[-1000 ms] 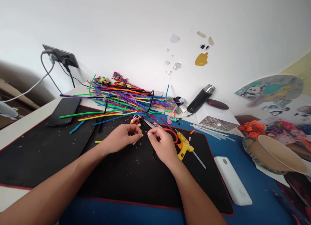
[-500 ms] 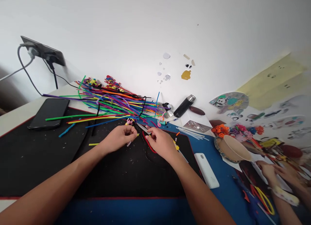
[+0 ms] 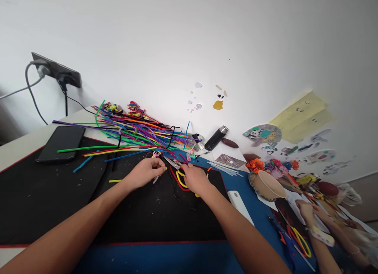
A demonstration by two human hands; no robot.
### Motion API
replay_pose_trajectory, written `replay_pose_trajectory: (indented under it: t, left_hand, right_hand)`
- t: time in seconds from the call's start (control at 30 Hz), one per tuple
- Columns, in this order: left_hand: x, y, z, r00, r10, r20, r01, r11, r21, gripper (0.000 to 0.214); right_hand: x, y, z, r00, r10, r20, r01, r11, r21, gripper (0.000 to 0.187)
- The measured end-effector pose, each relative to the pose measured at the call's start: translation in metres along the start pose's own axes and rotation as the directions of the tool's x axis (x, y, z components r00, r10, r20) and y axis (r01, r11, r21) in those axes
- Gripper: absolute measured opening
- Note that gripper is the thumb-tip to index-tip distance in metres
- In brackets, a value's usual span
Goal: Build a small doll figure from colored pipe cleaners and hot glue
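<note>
My left hand [image 3: 147,172] is closed in a pinch on a short yellow piece of pipe cleaner over the black mat [image 3: 53,191]. My right hand [image 3: 195,179] is closed around the red-and-yellow handles of a pair of scissors [image 3: 175,164], whose blades point toward the left hand. A big pile of colourful pipe cleaners [image 3: 132,130] lies just beyond both hands. A small pipe-cleaner figure [image 3: 156,153] sits by the left fingertips.
A black phone [image 3: 61,143] lies at the left, under a wall socket [image 3: 56,70] with cables. A black flask [image 3: 216,137], a white power bank [image 3: 240,201] and a paper bowl [image 3: 267,186] stand to the right. Another person's hands [image 3: 313,220] work at the far right.
The view has swung right and up, bringing another person's hands into view. My right hand has closed on the scissors' handles; the glue gun is now hidden behind it.
</note>
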State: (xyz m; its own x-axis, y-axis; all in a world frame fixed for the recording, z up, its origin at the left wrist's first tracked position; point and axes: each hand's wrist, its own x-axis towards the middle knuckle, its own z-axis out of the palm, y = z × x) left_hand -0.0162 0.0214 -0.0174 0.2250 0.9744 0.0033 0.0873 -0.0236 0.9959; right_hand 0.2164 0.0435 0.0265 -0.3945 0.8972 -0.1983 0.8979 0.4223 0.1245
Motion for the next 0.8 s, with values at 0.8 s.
replay_pose_trajectory:
  t: [0.8]
  left_hand:
    - [0.003,0.005,-0.006,0.993,-0.035,-0.115,0.018,0.990,-0.140,0.038]
  right_hand:
    - [-0.070,-0.024,0.025,0.998,0.022,-0.063,0.067,-0.382,0.922,0.059]
